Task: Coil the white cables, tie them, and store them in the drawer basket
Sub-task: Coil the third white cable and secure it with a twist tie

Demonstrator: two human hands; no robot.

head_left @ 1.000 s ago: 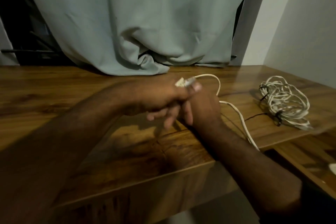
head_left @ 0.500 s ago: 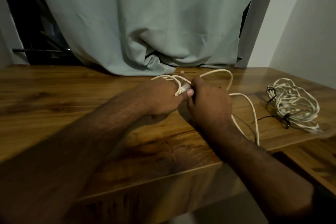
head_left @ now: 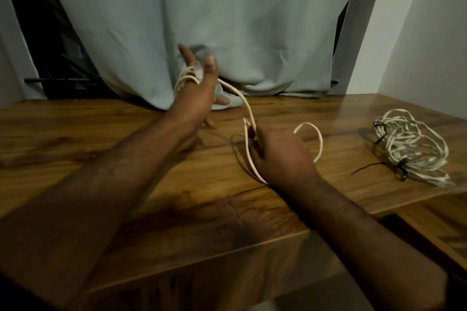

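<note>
My left hand point(head_left: 195, 92) is raised above the wooden table point(head_left: 75, 134), fingers spread, with several turns of a white cable point(head_left: 246, 106) looped around them and its plug end against the thumb. The cable runs down and right to my right hand point(head_left: 280, 156), which pinches it just above the tabletop; a loop arcs out to the right of that hand. A second white cable bundle point(head_left: 412, 149), coiled and bound with black ties, lies at the table's right side. The drawer basket is not in view.
A pale grey-green curtain point(head_left: 214, 20) hangs behind the table and bunches on its far edge. A white wall point(head_left: 429, 45) closes the right side. A lower wooden surface point(head_left: 439, 222) sits at the near right, below the tabletop.
My hands have moved apart: the left rose toward the curtain with cable wound on its fingers, the right dropped back to the right, drawing the cable out between them.
</note>
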